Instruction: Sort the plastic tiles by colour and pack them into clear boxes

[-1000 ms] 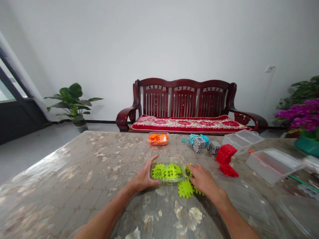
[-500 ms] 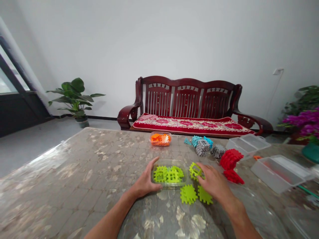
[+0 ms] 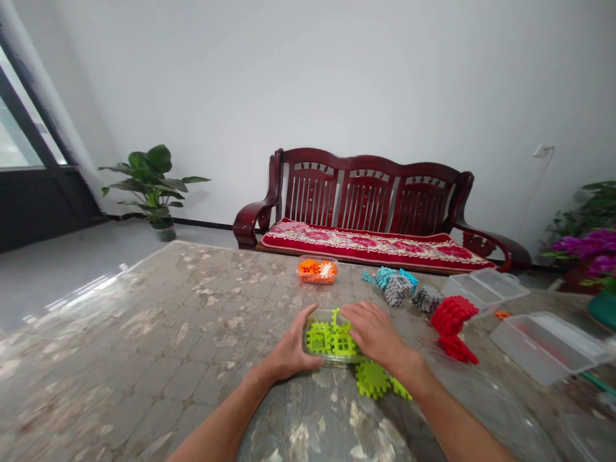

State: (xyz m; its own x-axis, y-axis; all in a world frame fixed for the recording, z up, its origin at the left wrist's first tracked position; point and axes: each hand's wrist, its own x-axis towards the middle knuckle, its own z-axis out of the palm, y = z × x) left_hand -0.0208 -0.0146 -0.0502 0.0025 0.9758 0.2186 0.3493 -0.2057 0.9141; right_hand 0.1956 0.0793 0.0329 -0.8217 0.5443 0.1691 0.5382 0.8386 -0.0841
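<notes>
A clear plastic box (image 3: 337, 363) of yellow-green toothed pieces (image 3: 320, 338) stands on the patterned table. Around its left end my left hand (image 3: 294, 346) is wrapped, thumb at the near side and fingers at the far side. Over the box's right end, my right hand (image 3: 378, 333) grips a green piece (image 3: 335, 316) that stands up at the far rim; the fingers partly hide it. Two more green pieces lie on the table, one of them (image 3: 372, 380) just below the right hand, the other partly under the right wrist.
Beyond stands a box of orange pieces (image 3: 317, 271). To the right are blue pieces (image 3: 385, 278), grey pieces (image 3: 398, 290), red pieces (image 3: 452, 316) and translucent boxes (image 3: 543, 343). A wooden bench (image 3: 366, 199) is behind the table (image 3: 192, 308).
My right hand has moved left with the green piece, from beside the box to over its right end. My left hand stays at the box. The view has shifted slightly.
</notes>
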